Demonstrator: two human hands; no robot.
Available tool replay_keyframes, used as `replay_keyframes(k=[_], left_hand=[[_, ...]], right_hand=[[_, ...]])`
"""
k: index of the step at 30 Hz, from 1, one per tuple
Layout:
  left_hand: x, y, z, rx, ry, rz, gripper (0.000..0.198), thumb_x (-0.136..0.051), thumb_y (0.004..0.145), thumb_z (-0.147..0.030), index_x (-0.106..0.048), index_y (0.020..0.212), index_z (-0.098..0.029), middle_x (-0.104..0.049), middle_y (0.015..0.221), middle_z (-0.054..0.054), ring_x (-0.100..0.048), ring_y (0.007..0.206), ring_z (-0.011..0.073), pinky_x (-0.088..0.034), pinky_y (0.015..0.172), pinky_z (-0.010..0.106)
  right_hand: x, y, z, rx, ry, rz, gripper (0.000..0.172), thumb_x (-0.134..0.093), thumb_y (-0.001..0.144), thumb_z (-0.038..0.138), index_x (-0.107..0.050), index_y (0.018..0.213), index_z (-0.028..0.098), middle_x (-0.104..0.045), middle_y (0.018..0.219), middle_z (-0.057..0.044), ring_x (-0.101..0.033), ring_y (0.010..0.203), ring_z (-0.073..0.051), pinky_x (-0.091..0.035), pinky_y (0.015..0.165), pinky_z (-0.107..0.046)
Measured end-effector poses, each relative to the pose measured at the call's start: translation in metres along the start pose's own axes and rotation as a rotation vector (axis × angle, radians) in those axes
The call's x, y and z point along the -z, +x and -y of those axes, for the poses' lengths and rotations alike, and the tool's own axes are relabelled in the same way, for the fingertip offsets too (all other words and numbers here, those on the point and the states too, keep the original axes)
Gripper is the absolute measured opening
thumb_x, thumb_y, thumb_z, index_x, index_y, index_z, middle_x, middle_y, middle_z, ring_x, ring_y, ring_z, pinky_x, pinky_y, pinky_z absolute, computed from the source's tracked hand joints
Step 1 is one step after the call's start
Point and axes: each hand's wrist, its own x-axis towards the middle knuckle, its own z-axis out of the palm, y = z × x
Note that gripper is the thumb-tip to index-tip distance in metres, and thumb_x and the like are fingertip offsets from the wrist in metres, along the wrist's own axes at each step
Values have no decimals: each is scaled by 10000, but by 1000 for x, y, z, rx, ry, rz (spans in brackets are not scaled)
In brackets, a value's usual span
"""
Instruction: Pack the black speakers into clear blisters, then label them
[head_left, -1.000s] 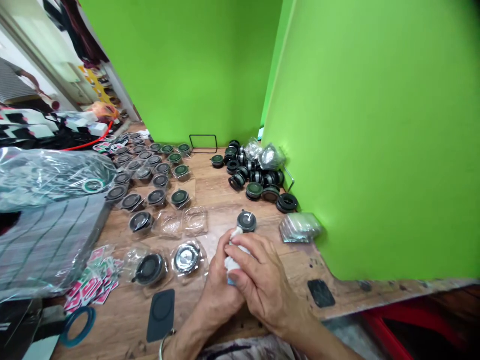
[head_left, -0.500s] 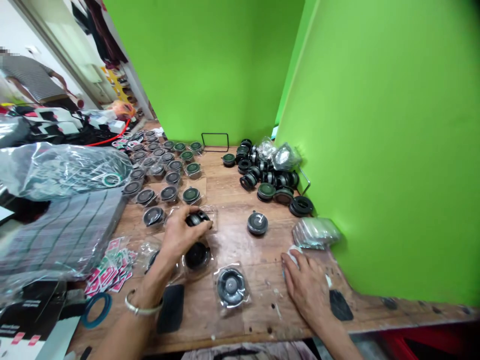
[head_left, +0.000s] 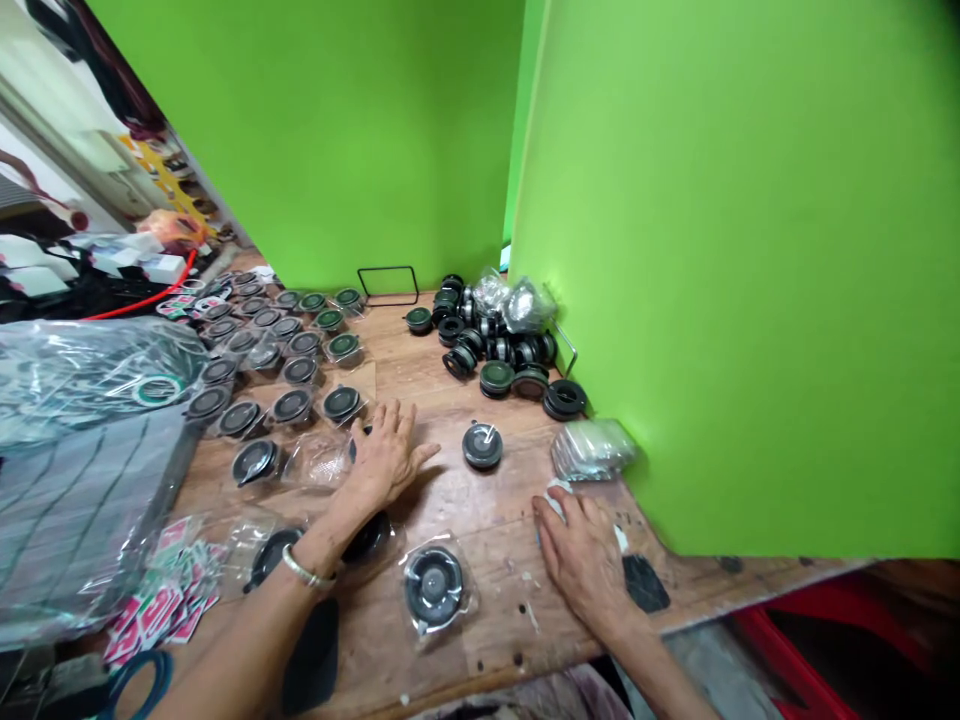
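My left hand (head_left: pixel 386 455) lies flat on the wooden table (head_left: pixel 487 520), fingers spread. It covers a dark round part in a clear bag, of which only an edge shows by the thumb side. My right hand (head_left: pixel 581 555) rests palm down near the front edge, fingertips on a small white wad (head_left: pixel 553 497). Between the hands sits a loose black round part (head_left: pixel 482 445) with a white mark on top. A bagged black disc (head_left: pixel 433 588) lies in front of me, and another (head_left: pixel 367 540) is beside my left wrist.
Rows of bagged discs (head_left: pixel 285 350) fill the left side. A pile of loose black parts (head_left: pixel 502 345) sits against the green wall, with a stack of clear bags (head_left: pixel 592 450) nearby. Black pads (head_left: pixel 645 583) (head_left: pixel 311 660), stickers (head_left: pixel 161 600) and a plastic-wrapped bundle (head_left: pixel 75 500) lie nearby.
My hands, together on the white wad a second ago, have parted. The left reached out, gripped a black disc, and now lies flat over it. The right set the wad down at the right.
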Motion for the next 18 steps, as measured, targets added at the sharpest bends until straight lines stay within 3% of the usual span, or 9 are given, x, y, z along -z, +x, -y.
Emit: replay_keyframes(k=[3,5,8,11,13,16,18], left_hand=[[1,7,-32,-72,-425,39,776,-659,718,-410,-350,1359,-100,-245,1474,219,-144,1359,376,-19,1070,595],[-5,12,-54,-105,-652,95,797,-752,589,-287,-430,1304,-144,-361,1413,182,-252,1318,362,-107,1086,538],[-13,17,-72,-57,-857,152,643,-740,498,-156,-569,1118,-177,-535,1203,114,-436,1174,323,-293,1025,458],[-8,11,-67,79,-1155,237,450,-695,565,-250,-580,991,-162,-595,976,79,-564,926,253,-462,806,383],[3,0,-59,189,-1388,334,388,-582,683,-401,-556,976,-147,-607,856,74,-580,717,194,-484,620,327],[16,-22,-56,340,-1708,503,431,-424,771,-496,-561,912,-112,-627,784,110,-558,572,157,-456,499,285],[16,-38,-66,433,-1882,554,395,-474,768,-489,-573,846,-114,-631,745,97,-559,554,149,-458,487,272]], right_hand=[[2,1,1,-4,7,7,266,-495,852,189,-633,1079,179,-593,1087,-109,-482,881,-243,-382,775,-380],[1,1,2,-5,8,-5,263,-494,852,188,-632,1076,180,-595,1084,-110,-488,887,-246,-394,776,-388],[-3,-2,-1,1,37,-38,251,-485,855,176,-628,1061,180,-599,1063,-113,-504,877,-244,-421,766,-395],[-4,-5,-7,13,235,-146,243,-429,878,145,-614,1033,176,-600,1032,-107,-532,894,-214,-461,774,-360],[4,-3,-7,-44,467,-263,219,-419,890,140,-592,1016,183,-604,996,-82,-560,909,-177,-481,777,-307],[36,8,9,-192,715,-430,171,-479,873,140,-568,1006,200,-609,958,-44,-587,895,-140,-485,770,-258],[62,22,30,-115,716,-495,216,-497,858,133,-561,1054,197,-604,1007,-56,-578,936,-150,-474,799,-274]])
